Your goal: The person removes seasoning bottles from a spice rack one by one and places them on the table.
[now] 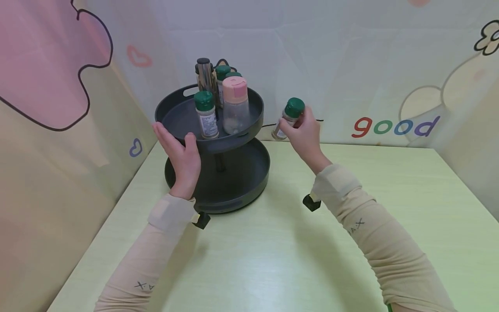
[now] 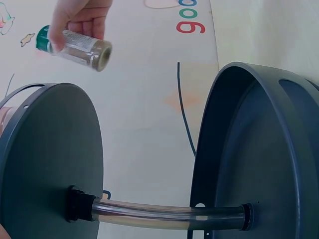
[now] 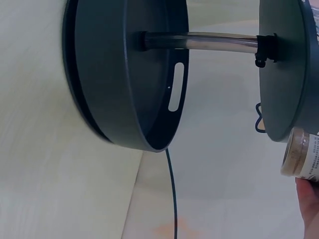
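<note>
My right hand (image 1: pixel 307 135) holds a green-capped spice jar (image 1: pixel 294 108) in the air, tilted, just right of a dark two-tier turntable rack (image 1: pixel 234 200). In the left wrist view the same jar (image 2: pixel 82 49) lies sideways between thumb and fingers. My left hand (image 1: pixel 182 160) rests against the left front rim of the upper tier (image 1: pixel 171 117), its fingers straight. On that tier stand another green-capped spice jar (image 1: pixel 205 113), a clear bottle with a pink cap (image 1: pixel 235 106), a metallic cylinder (image 1: pixel 204 74) and further green-capped jars (image 1: pixel 223 72) behind.
A metal post (image 3: pixel 219 42) joins the two tiers. The rack stands on a pale table (image 1: pixel 265 260) near the back wall sheet (image 1: pixel 331 56), which carries printed drawings and the word "good" (image 1: pixel 395 126). Small black blocks (image 1: pixel 312 202) hang by each wrist.
</note>
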A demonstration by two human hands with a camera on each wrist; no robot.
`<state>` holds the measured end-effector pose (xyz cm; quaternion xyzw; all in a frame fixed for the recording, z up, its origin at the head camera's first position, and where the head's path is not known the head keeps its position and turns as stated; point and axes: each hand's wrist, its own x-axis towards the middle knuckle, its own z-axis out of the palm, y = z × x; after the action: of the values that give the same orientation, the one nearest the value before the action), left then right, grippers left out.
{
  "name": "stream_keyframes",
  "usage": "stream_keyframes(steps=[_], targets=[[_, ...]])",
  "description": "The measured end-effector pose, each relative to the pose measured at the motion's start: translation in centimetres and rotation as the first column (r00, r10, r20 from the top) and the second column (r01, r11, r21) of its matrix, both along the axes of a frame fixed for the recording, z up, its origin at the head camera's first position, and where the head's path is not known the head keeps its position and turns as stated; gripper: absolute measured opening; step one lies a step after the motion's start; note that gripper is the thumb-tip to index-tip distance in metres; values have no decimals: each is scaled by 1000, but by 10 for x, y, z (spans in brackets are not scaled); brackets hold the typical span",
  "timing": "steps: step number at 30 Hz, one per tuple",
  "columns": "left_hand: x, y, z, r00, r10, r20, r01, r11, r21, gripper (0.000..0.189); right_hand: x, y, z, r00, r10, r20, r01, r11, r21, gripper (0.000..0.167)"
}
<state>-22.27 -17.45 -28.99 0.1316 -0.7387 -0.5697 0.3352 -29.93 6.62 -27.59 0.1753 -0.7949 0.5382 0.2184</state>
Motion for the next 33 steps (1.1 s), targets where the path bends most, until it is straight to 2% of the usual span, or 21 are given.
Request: stream_keyframes(steps=[9, 20, 33], targets=[[0, 0, 0, 1000, 4, 7, -3, 1000, -7, 72, -5, 8, -13, 1000, -3, 5, 3, 999, 45, 35], [-1, 0, 0, 1000, 4, 4, -4, 1000, -6, 71, -5, 15, -29, 998, -15, 54, 8, 991, 133, 30], [-1, 0, -1, 1000, 4, 1, -4, 1000, -6, 72, -8, 20, -44, 979, -20, 202, -22, 978, 206, 34]])
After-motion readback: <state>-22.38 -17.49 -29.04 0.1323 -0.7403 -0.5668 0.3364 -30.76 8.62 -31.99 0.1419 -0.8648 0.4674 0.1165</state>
